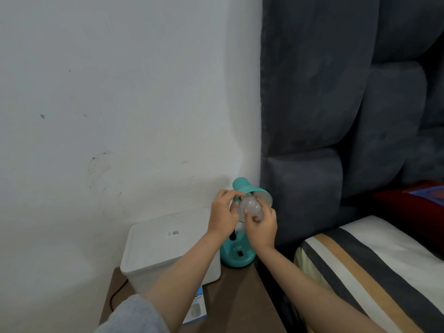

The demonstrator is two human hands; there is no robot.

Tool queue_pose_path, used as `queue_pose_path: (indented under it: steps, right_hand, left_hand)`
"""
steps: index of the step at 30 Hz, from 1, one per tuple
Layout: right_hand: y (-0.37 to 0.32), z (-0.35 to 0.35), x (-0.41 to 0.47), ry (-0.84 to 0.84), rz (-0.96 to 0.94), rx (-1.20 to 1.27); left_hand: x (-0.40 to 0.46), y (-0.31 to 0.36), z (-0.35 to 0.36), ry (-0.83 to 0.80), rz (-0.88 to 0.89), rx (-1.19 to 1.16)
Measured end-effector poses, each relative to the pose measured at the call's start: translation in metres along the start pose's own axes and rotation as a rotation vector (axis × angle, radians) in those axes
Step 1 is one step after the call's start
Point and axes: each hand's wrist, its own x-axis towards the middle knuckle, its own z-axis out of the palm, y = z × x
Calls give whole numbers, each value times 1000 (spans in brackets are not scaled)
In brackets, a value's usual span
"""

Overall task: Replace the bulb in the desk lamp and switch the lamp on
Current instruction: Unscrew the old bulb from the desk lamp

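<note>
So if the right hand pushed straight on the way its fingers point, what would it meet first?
Its grip is already on the frosted round bulb, so the right hand would press that further into the teal metal lamp shade; how far the bulb is seated is unclear.

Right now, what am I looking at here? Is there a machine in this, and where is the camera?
No machine: these are a person's two bare hands, seen from one wide camera worn on the head, looking forward and down. The left hand steadies the rim of the teal desk lamp's shade. The right hand has its grip around a frosted round bulb at the shade's mouth; whether it is going in or coming out cannot be told. The teal lamp base stands on a brown wooden bedside table, beside a white lidded plastic box and a blue-and-white carton. A striped bed lies to the right.
</note>
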Motion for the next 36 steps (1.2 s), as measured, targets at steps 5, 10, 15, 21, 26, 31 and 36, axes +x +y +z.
queue_pose_path:
  steps: [5,10,15,21,26,31,36]
  right_hand:
    - [-3,5,-4,2,-40,-5]
    - [4,6,-7,31,-37,-46]
    - [-5,11,-5,160,265,179]
    - [-13,11,1,136,274,177]
    - [-4,12,-6,156,265,229]
    - [-2,16,-1,180,428,263]
    - [-4,12,-2,117,272,193]
  left_hand:
    - [-1,-1,-2,0,-10,0]
    - [-1,1,-3,-30,-6,-2]
    - [-1,2,-2,-34,1,-19]
    - [-1,1,-3,-29,-10,-19]
    - [-1,2,-2,-37,13,-14]
    - [-2,1,-2,-33,17,-15]
    - [-2,-2,0,-21,11,-18]
